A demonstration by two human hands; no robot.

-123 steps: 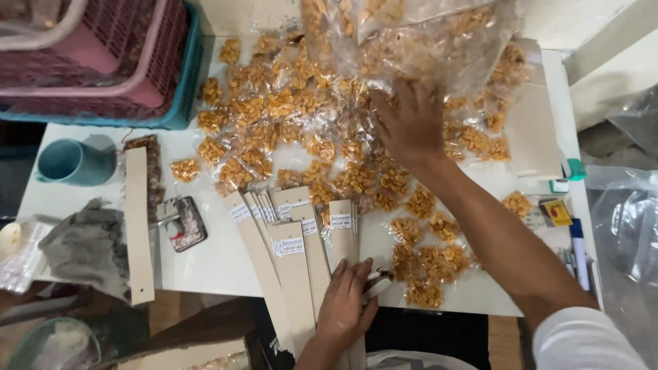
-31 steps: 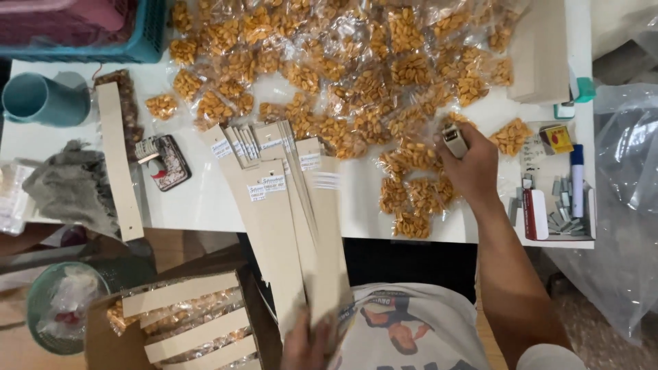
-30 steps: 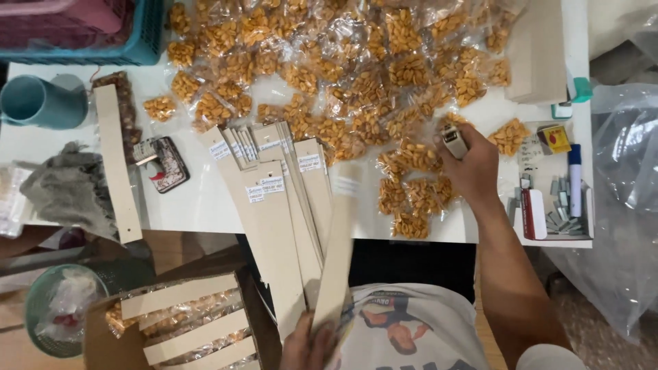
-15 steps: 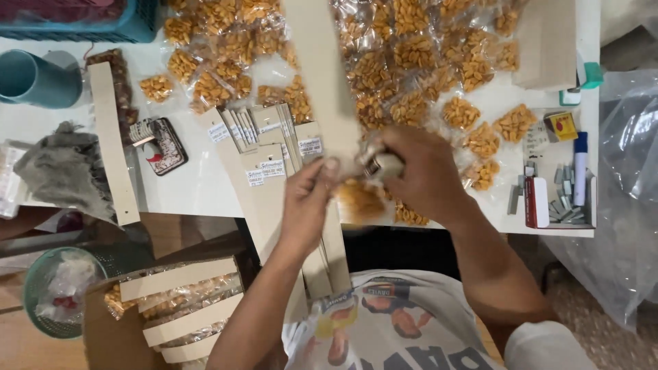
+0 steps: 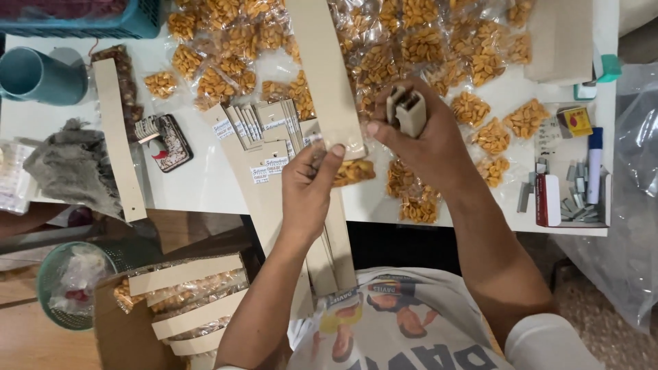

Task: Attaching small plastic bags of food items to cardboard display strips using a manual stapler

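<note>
My left hand [image 5: 310, 190] pinches the lower end of a long tan cardboard strip [image 5: 323, 68] together with a small clear packet of orange snacks [image 5: 353, 171]. The strip runs up and away over the white table [image 5: 199, 185]. My right hand [image 5: 426, 130] grips a beige stapler [image 5: 406, 109] right beside the strip's end, just above the packet. A fan of more cardboard strips [image 5: 264, 147] with white labels lies under my left hand and hangs over the table's front edge.
Many clear snack packets [image 5: 473, 65] cover the far half of the table. A teal cup [image 5: 38, 75], grey cloth [image 5: 72, 168] and a lone strip [image 5: 118, 137] lie left. Staple boxes and a marker [image 5: 595, 164] lie right. A box of filled strips [image 5: 188, 294] stands lower left.
Both hands came together: the left lifted one strip from the fan, the right brought the stapler in from the packet pile, and a snack packet now sits at the strip's end.
</note>
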